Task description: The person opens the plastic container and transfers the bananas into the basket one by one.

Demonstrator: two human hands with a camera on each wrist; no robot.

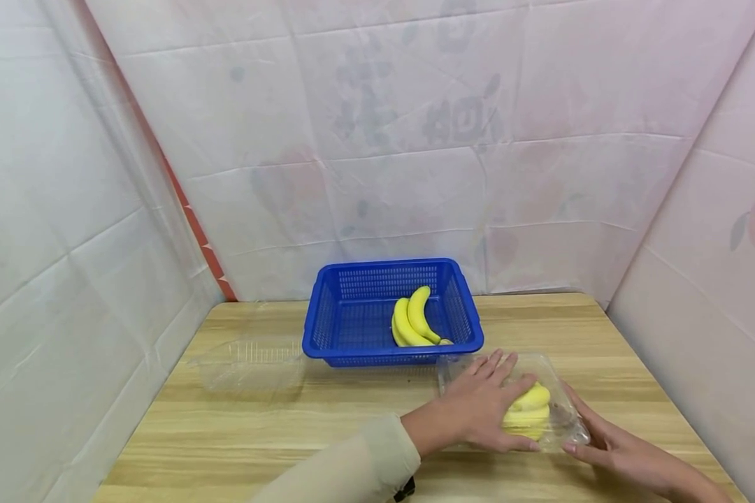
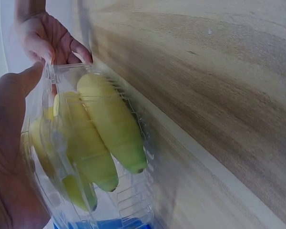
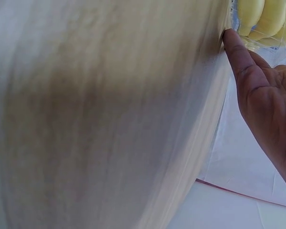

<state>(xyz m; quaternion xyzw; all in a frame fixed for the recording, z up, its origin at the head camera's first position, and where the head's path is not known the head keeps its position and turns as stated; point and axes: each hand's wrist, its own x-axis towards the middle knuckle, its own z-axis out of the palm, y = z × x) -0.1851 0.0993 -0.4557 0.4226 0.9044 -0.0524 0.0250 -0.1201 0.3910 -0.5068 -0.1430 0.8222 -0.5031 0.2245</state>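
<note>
A clear plastic clamshell box (image 1: pixel 544 363) with a bunch of bananas (image 1: pixel 531 418) inside sits on the table, in front of and to the right of a blue basket. My left hand (image 1: pixel 486 412) lies across the top of the box, its fingers spread and pointing away from me. At the box's right end, my right hand (image 1: pixel 629 450) holds the near corner between thumb and fingers. The left wrist view shows the bananas (image 2: pixel 100 129) through the ribbed plastic, with the right hand (image 2: pixel 55 40) at the far end. The right wrist view catches only one side of the box.
The blue basket (image 1: pixel 314 321) stands at the back middle of the table with several bananas (image 1: pixel 409 325) in its right part. An open clear plastic container (image 1: pixel 252 367) is at the left. White sheeting (image 1: pixel 384 195) encloses the wooden table (image 1: pixel 226 433) at the back and sides.
</note>
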